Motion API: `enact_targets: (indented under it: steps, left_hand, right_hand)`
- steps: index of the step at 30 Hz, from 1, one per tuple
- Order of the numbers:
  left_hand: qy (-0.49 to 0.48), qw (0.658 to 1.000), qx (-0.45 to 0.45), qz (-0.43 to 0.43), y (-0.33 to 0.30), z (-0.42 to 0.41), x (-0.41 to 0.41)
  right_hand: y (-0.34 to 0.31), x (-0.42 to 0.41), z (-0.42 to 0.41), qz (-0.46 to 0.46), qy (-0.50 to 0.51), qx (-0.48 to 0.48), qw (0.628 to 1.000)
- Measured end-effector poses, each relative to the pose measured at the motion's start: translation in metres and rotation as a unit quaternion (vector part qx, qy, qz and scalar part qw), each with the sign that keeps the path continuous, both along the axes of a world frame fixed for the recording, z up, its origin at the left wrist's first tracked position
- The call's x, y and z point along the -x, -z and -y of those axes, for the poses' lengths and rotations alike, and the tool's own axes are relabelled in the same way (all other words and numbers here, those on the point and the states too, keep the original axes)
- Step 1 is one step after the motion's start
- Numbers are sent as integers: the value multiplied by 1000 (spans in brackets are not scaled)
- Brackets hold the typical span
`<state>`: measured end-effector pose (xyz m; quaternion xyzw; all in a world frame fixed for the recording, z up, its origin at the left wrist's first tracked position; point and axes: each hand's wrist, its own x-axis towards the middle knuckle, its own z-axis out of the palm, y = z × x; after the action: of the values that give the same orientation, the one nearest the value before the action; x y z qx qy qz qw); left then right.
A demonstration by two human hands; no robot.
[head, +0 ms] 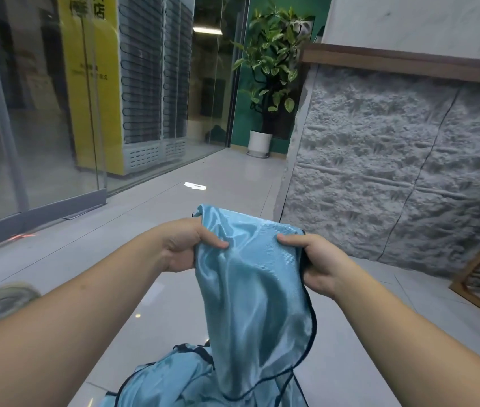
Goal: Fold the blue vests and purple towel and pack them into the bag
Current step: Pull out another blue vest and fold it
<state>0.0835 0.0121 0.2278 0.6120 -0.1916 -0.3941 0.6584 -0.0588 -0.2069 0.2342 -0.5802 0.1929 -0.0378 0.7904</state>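
Note:
A shiny light-blue vest [250,289] with dark piping hangs in the air in front of me. My left hand [188,245] grips its upper left edge, thumb on the front of the cloth. My right hand [315,262] grips the upper right edge the same way. The vest's lower part drapes down onto more blue vest fabric [168,380] bunched at the bottom of the view. No purple towel or bag shows in the frame.
A grey textured counter wall [394,171] with a wooden top rises at right, with a wooden frame [479,277] beside it. Glass panels [41,113] line the left. A potted plant [271,83] stands at the back. A shoe [6,304] shows at left on the tiled floor.

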Motion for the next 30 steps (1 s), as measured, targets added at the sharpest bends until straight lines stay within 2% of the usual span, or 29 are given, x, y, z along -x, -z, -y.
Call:
enact_targets:
  steps: [4,5,7,9,12,18,21,24,27,30]
  left_hand:
    - [-84,992,-93,30,-11,3,2]
    - [-104,989,-99,30,-11,4,1]
    - [-144,988,-44,16,-12,6,-3]
    - [-147,988,-16,44,-15,6,0]
    - [-159,978,-69,115,-16,3,1]
    - [-85,976,-96,176,-25,2,6]
    - [-40,962,-146,229,-24,0,7]
    - [-7,943,-189,275,-21,0,6]
    - [-16,900,-248,359,-19,3,9]
    - [-29,864,-279,419,-21,5,16]
  right_hand:
    - [-4,-2,3,-12,53,75,996]
    - [-6,-2,3,-14,56,88,994]
    - [-11,-1,0,-14,63,103,993]
    - [-17,0,-4,-1,67,109,992]
    - [-22,-3,-3,30,62,101,992]
    - [-26,-4,1,-11,54,127,990]
    - [-27,-2,9,-24,1,196,980]
    - [-34,2,11,-69,-79,310,945]
    - [-34,1,3,-129,-102,460,872]
    - [-29,-1,-1,-156,-100,554,812]
